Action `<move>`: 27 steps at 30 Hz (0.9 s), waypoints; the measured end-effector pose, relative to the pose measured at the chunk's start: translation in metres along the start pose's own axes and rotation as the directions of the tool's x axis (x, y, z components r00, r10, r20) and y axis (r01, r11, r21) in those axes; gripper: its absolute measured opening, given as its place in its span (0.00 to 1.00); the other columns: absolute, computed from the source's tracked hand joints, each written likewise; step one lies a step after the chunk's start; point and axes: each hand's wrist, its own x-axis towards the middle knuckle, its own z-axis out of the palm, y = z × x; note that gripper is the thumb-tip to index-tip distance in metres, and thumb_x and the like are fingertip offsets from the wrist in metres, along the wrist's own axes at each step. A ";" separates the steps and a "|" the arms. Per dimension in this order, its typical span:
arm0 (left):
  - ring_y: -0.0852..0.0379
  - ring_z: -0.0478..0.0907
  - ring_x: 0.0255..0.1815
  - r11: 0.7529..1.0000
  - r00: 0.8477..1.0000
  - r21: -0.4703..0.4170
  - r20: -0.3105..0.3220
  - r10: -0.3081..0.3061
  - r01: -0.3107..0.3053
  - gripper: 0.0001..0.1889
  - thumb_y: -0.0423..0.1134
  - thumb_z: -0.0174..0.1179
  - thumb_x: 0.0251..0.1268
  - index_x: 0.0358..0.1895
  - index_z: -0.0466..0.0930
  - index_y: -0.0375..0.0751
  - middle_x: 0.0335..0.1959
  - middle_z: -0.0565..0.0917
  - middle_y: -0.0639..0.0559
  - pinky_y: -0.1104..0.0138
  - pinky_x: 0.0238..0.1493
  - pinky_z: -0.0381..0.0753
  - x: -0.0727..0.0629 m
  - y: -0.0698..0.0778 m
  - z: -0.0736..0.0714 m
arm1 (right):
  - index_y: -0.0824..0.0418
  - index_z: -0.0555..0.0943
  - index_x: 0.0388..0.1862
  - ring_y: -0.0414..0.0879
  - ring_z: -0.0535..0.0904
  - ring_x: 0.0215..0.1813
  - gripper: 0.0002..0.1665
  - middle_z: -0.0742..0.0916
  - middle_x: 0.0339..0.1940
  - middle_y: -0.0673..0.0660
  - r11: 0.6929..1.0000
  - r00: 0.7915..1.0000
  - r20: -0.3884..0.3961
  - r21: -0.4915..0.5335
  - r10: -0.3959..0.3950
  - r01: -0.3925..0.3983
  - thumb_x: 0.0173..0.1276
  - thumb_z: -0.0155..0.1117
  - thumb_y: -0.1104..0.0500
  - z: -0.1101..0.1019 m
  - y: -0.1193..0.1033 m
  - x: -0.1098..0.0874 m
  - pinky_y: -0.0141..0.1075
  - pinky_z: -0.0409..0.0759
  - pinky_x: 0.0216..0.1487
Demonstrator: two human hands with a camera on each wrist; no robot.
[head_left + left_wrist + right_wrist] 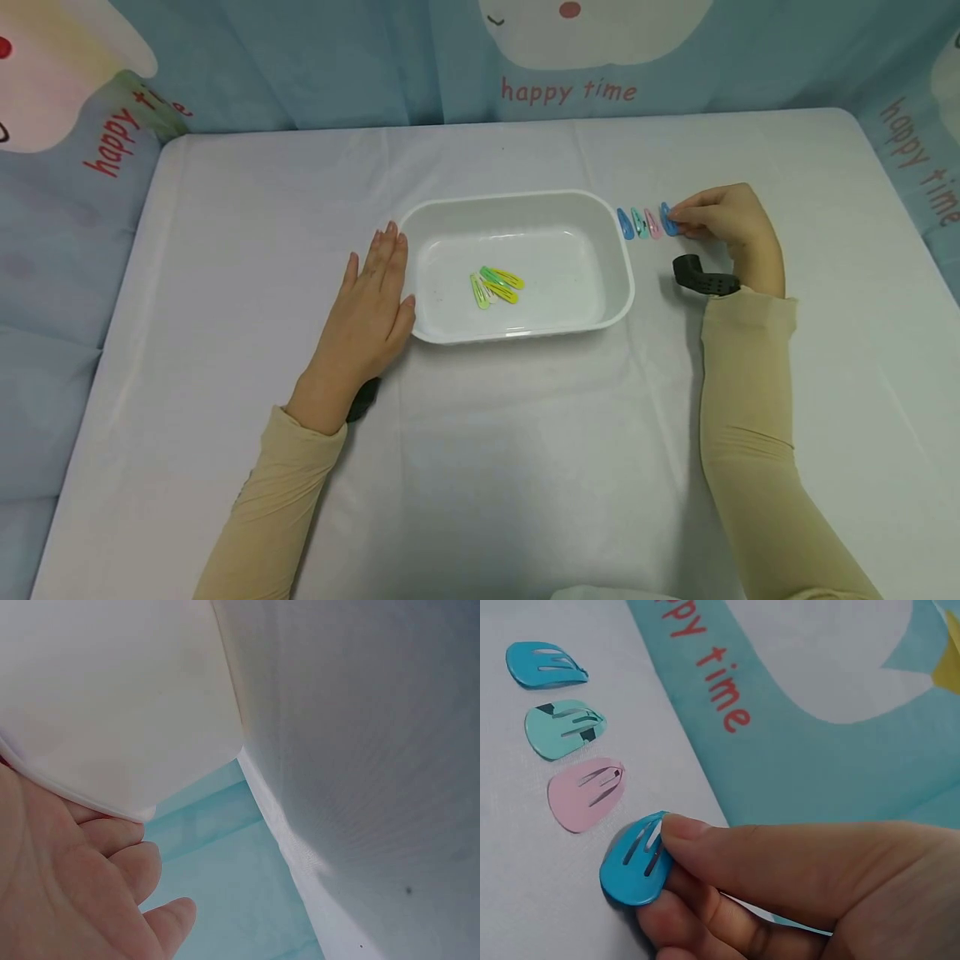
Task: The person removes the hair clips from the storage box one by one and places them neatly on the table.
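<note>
My right hand (723, 218) pinches a blue snap hair clip (636, 862) between thumb and fingers, just over the white cloth. Beside it lies a row of hair clips: a pink one (586, 796), a mint one with dark patches (564, 729) and another blue one (544, 664). The row sits right of a white plastic tray (517, 337). Inside the tray is a small pile of green and yellow hair clips (501, 292). With straight fingers, my left hand (367, 312) rests against the tray's left side; in the left wrist view its fingers touch the rim.
A white cloth (525, 467) covers the table. Blue fabric (337, 67) printed with "happy time" hangs along the back and sides. A black wrist camera (703, 277) sits on the right wrist, near the tablecloth.
</note>
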 end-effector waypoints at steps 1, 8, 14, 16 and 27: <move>0.49 0.36 0.76 1.000 1.000 -0.001 0.003 -0.002 0.002 0.32 0.39 0.39 0.71 0.73 0.42 0.28 0.75 0.42 0.40 0.48 0.71 0.39 0.000 0.000 0.000 | 0.47 0.85 0.17 0.37 0.77 0.21 0.12 0.83 0.15 0.43 1.000 1.000 -0.003 -0.011 0.001 -0.001 0.59 0.70 0.58 0.000 0.000 0.000 0.27 0.76 0.25; 0.50 0.36 0.76 1.000 1.000 -0.002 -0.002 -0.003 0.003 0.33 0.39 0.39 0.71 0.73 0.41 0.29 0.75 0.42 0.40 0.48 0.71 0.39 0.000 0.000 0.000 | 0.47 0.85 0.18 0.36 0.77 0.21 0.11 0.83 0.15 0.43 0.998 1.000 -0.001 -0.058 0.002 -0.002 0.59 0.70 0.56 -0.001 0.000 -0.001 0.27 0.75 0.25; 0.50 0.36 0.76 1.000 1.000 -0.001 0.000 -0.003 0.003 0.32 0.40 0.37 0.71 0.74 0.41 0.29 0.76 0.41 0.41 0.48 0.71 0.39 0.000 0.000 0.001 | 0.45 0.85 0.17 0.36 0.77 0.21 0.12 0.83 0.16 0.43 0.998 0.999 0.022 -0.056 0.037 -0.035 0.60 0.69 0.56 -0.004 0.000 -0.001 0.27 0.75 0.27; 0.50 0.36 0.76 1.000 1.000 0.000 0.000 -0.001 0.001 0.32 0.40 0.37 0.71 0.74 0.41 0.29 0.75 0.41 0.40 0.48 0.71 0.39 0.000 0.000 0.001 | 0.45 0.85 0.17 0.36 0.77 0.22 0.12 0.83 0.16 0.42 0.997 0.999 0.023 -0.054 0.048 -0.046 0.60 0.69 0.56 -0.004 0.000 -0.001 0.27 0.75 0.27; 0.50 0.37 0.76 1.000 1.000 -0.001 0.000 -0.005 0.005 0.33 0.41 0.37 0.70 0.74 0.41 0.29 0.75 0.42 0.40 0.48 0.71 0.40 0.001 0.000 0.001 | 0.44 0.85 0.18 0.35 0.77 0.23 0.12 0.83 0.18 0.41 0.996 0.999 0.021 -0.071 0.050 -0.049 0.60 0.69 0.55 -0.003 0.000 -0.002 0.26 0.75 0.28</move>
